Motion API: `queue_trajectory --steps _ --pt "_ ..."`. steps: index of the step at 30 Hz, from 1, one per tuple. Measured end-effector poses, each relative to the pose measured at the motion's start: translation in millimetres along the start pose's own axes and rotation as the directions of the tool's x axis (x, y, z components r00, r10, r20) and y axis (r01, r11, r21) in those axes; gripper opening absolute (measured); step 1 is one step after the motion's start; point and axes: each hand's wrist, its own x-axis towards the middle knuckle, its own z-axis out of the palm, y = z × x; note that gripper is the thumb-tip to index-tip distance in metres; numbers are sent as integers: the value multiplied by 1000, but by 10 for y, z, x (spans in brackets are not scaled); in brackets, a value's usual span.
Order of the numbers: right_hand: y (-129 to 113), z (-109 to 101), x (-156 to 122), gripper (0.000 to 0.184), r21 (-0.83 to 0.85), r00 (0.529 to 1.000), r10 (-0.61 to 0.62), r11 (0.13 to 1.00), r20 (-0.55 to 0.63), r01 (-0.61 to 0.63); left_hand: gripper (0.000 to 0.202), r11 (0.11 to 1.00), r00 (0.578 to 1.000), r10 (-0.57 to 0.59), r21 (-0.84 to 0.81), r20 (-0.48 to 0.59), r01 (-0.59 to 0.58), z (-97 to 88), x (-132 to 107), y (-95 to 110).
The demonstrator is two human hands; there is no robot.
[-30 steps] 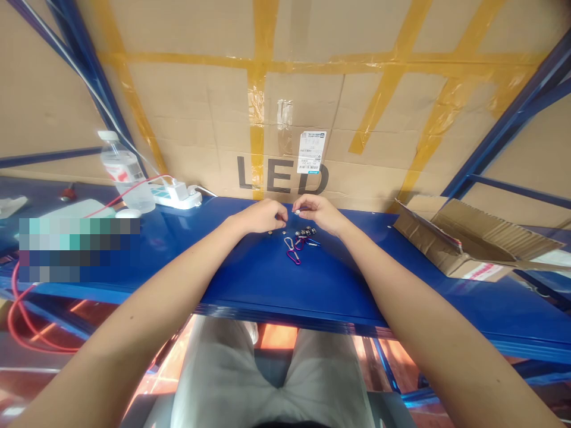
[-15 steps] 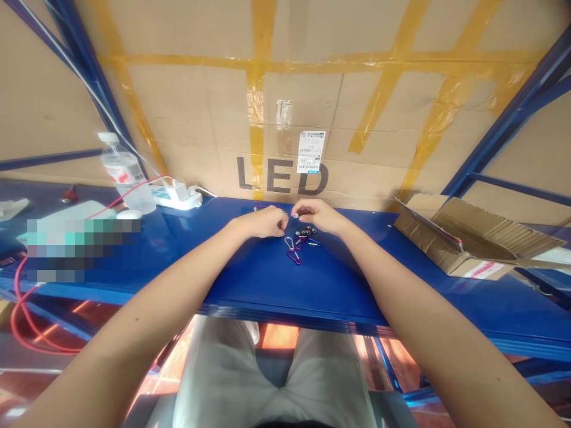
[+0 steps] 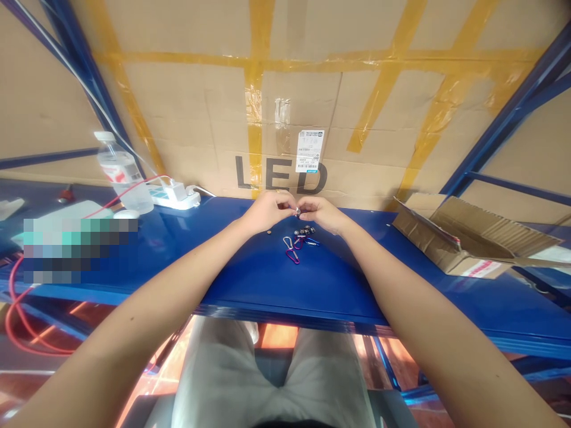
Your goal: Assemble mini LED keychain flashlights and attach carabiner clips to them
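My left hand [image 3: 272,211] and my right hand [image 3: 323,215] meet above the blue shelf, fingertips pinched together. Between them is a small round silvery piece [image 3: 298,211], too small to name and partly covered by the fingers. Just below the hands lie several small dark shiny pieces [image 3: 307,230]. Nearer to me are several small carabiners: a purple carabiner [image 3: 292,257], a silvery carabiner [image 3: 288,242] and a blue carabiner [image 3: 313,242]. A tiny round brownish piece [image 3: 269,232] rests under my left wrist.
An open cardboard box [image 3: 464,261] stands at the right. On the left are a plastic bottle [image 3: 127,178], a white power strip [image 3: 178,199] and a red cable [image 3: 13,309]. A large taped carton [image 3: 214,119] walls off the back.
My left hand has lifted off the shelf and moved right, bringing its fingertips to the silvery piece in my right hand. The tiny round piece beneath my left wrist has come into view.
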Motion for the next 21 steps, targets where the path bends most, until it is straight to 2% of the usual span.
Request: queue_trajectory --steps 10,21 --pt "9 5 -1 20 45 1000 27 999 14 -27 13 989 991 120 85 55 -124 8 -7 53" --pt "16 -8 2 20 36 1000 19 999 5 -19 17 934 951 297 180 84 -308 -20 -1 -25"
